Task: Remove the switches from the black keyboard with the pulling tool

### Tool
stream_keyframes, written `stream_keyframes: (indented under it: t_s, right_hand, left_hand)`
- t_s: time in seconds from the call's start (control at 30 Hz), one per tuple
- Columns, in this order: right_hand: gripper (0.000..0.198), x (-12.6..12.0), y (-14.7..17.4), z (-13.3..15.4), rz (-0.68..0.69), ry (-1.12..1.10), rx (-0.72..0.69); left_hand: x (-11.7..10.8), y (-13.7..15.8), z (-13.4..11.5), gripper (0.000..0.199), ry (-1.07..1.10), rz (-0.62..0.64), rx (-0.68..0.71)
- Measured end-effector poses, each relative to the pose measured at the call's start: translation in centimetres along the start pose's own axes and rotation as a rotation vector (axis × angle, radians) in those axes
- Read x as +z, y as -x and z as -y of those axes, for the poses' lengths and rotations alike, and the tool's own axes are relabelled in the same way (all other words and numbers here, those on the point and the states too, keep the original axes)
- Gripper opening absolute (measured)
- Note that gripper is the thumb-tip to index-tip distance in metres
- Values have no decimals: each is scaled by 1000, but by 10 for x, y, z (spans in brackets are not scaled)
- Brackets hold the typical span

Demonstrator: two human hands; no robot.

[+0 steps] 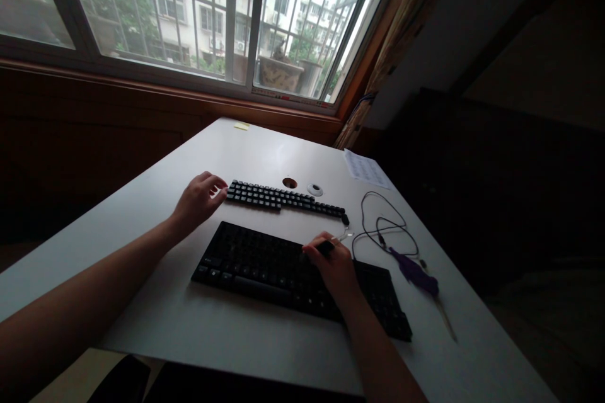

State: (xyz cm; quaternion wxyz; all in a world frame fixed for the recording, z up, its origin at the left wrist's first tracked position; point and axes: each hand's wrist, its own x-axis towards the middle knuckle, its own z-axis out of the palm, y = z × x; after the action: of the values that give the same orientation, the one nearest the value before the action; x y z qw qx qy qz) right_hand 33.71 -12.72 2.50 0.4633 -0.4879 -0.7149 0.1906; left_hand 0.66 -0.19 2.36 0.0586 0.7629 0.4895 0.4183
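Observation:
My left hand (pixel 201 198) reaches to the left end of the rows of loose black keycaps (pixel 259 195). Its thumb and index finger curl together in a pinch against the end keycaps; whatever is between the tips is too small to make out. Over the black keyboard (pixel 255 271), my right hand (pixel 335 264) is closed around the black handle of what looks like a wire keycap puller (pixel 326 247). Thin wire ends stick out beyond the fingers, near a black keycap (pixel 345 219) at the right end of the rows. Part of the keyboard lies under my right hand and wrist.
A coiled black cable (pixel 392 227) and a purple brush-like tool with a pale handle (pixel 416 271) lie right of the keyboard. Behind the keycaps are a cable hole (pixel 290 183) and its round cover (pixel 315 189). Printed paper (pixel 366 169) and a yellow note (pixel 242 126) lie farther back.

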Motion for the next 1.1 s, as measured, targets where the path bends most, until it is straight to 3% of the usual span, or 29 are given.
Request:
stream_keyframes:
  t_s: [0.13, 0.23, 0.4, 0.53, 0.87, 1.1]
  right_hand:
    - [29, 1, -4, 3, 21, -48, 58]
    - [27, 4, -10, 8, 74, -73, 55]
    - [22, 13, -24, 18, 171, -148, 49]
    - [19, 26, -34, 23, 198, -184, 23]
    - [17, 49, -37, 27, 169, -234, -15]
    - [13, 50, -34, 26, 150, -264, -29]
  left_hand:
    - [-3, 6, -36, 18, 171, 21, 61]
    - [-1, 13, -58, 18, 360, 182, 103]
    - [4, 23, -75, 26, 682, 497, -77]
    - [8, 28, -78, 30, 906, 637, -212]
    - [10, 32, -76, 38, 1098, 728, -500]
    - [17, 34, -74, 39, 1201, 747, -544]
